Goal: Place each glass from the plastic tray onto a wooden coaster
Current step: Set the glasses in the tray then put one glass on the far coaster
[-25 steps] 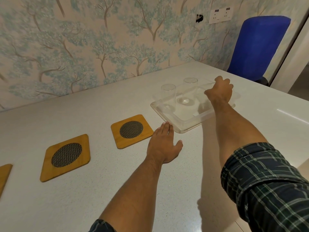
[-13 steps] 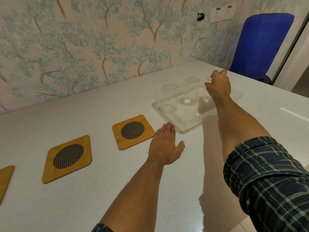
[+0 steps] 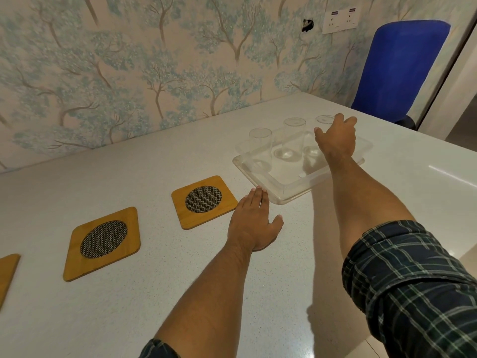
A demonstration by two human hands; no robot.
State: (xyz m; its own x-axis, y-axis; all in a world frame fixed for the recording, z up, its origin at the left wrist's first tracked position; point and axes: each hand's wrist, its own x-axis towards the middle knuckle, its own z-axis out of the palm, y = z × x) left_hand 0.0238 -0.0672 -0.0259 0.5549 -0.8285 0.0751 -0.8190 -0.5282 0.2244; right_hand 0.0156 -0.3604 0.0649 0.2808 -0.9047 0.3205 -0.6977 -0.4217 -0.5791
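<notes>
Three clear glasses stand upright in a row along the far side of the plastic tray (image 3: pixel 289 192) on the white table (image 3: pixel 129 293) — left glass (image 3: pixel 260 146), middle glass (image 3: pixel 294 138) and right glass (image 3: pixel 325 120), that last one mostly hidden behind the right hand (image 3: pixel 338 140). The person's right hand is up over the tray with fingers spread open, right by that glass's rim; can't tell if it's actually touching. The left hand (image 3: pixel 254 223) lies flat on the table, fingers straight and together, holding nothing, fingertips just beside the tray's near corner. Next to it sits a wooden coaster (image 3: pixel 204 201) with a mesh circle, then a second coaster (image 3: pixel 103 242) farther left, and the edge of a third coaster (image 3: pixel 6 275) at the frame border — all bare. A blue chair (image 3: pixel 402 68) stands past the table.
</notes>
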